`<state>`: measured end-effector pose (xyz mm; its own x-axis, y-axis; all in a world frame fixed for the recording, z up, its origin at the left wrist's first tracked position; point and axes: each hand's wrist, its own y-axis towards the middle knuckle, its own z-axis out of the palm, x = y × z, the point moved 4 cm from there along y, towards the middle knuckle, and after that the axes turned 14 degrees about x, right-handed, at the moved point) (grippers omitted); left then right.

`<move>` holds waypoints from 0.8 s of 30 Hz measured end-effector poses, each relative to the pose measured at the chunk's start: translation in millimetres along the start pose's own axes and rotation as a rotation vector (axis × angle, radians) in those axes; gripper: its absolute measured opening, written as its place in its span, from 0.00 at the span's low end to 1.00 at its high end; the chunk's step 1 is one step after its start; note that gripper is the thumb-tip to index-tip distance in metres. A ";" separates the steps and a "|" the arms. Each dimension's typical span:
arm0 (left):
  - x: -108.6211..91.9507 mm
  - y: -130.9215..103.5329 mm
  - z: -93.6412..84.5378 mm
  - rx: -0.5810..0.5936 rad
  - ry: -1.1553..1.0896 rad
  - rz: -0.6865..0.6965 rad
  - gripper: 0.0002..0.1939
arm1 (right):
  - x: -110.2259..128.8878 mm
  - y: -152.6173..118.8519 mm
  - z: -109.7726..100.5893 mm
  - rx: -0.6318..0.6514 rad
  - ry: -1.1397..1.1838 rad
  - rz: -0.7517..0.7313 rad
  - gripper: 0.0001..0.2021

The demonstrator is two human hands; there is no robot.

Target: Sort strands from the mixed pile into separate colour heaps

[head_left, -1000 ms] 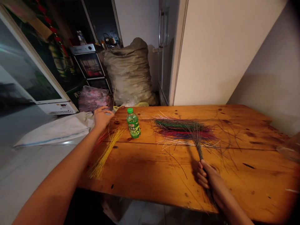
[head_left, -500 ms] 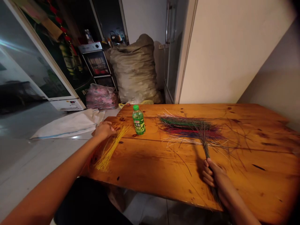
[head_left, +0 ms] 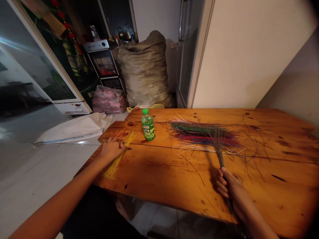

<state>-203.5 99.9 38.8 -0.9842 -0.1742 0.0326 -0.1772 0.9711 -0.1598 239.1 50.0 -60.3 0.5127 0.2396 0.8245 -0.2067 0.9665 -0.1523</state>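
Bundle of dark strands fanned out ahead of the right hand, fingers gripping it; snug seemed best imo. Left hand curled over yellow strands, couldn't tell if fingers pinched any.

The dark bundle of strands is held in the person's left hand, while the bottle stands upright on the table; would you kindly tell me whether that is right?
Not quite: the head view shows the dark bundle held in the right hand, not the left hand; the bottle does stand upright on the table.
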 end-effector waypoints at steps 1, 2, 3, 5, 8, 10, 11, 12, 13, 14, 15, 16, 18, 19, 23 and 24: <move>-4.7 -3.8 2.2 -0.017 0.025 0.015 0.14 | -0.5 0.0 -0.3 0.002 0.004 0.000 0.16; -9.0 -6.5 4.4 -0.041 0.069 0.027 0.14 | -1.0 0.2 -0.8 0.002 0.008 0.000 0.16; -12.6 -7.9 7.1 -0.057 0.101 0.038 0.14 | -1.4 0.5 -1.3 0.002 0.010 0.003 0.16; -17.4 -7.3 12.6 -0.077 0.156 0.052 0.13 | -2.1 1.3 -2.6 -0.003 0.010 0.007 0.16; -18.3 -3.5 18.2 -0.096 0.188 0.056 0.14 | -2.7 2.3 -4.0 0.000 0.003 0.000 0.16; -15.4 -3.0 19.6 -0.111 0.178 0.048 0.16 | -3.1 2.5 -4.2 0.006 -0.001 -0.003 0.16; -13.0 -3.7 19.8 -0.118 0.166 0.044 0.16 | -3.3 2.5 -4.0 0.011 -0.002 -0.002 0.17; -10.2 -4.6 19.7 -0.124 0.154 0.038 0.15 | -3.3 2.4 -3.7 0.014 -0.002 -0.004 0.17; -7.2 -5.6 19.5 -0.128 0.145 0.033 0.14 | -3.3 2.4 -3.6 0.015 -0.002 -0.005 0.17; -4.3 -6.5 19.0 -0.131 0.141 0.032 0.13 | -3.3 2.4 -3.5 0.017 -0.002 -0.004 0.17; -1.8 -7.3 18.0 -0.139 0.138 0.028 0.13 | -3.3 2.6 -3.6 0.018 -0.002 -0.005 0.17; -0.4 -8.0 16.4 -0.152 0.134 0.027 0.12 | -3.2 2.8 -3.7 0.018 -0.002 -0.005 0.16; -3.4 -10.9 11.4 -0.191 0.095 0.041 0.12 | -2.9 2.9 -3.4 0.022 0.005 0.000 0.16; -9.1 -14.1 8.6 -0.205 0.049 0.065 0.11 | -2.6 2.6 -2.4 0.025 0.012 0.004 0.16; -64.4 -50.0 2.5 -0.128 -0.352 0.269 0.11 | -2.8 -6.7 12.8 0.018 0.072 0.038 0.18; -84.5 -64.6 4.7 -0.051 -0.467 0.318 0.12 | -4.5 -11.4 20.3 0.018 0.089 0.056 0.18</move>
<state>-108.9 51.1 41.7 -0.8883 0.0857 -0.4513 0.1171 0.9922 -0.0421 222.2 36.0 -51.3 0.5718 0.3013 0.7631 -0.2518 0.9497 -0.1862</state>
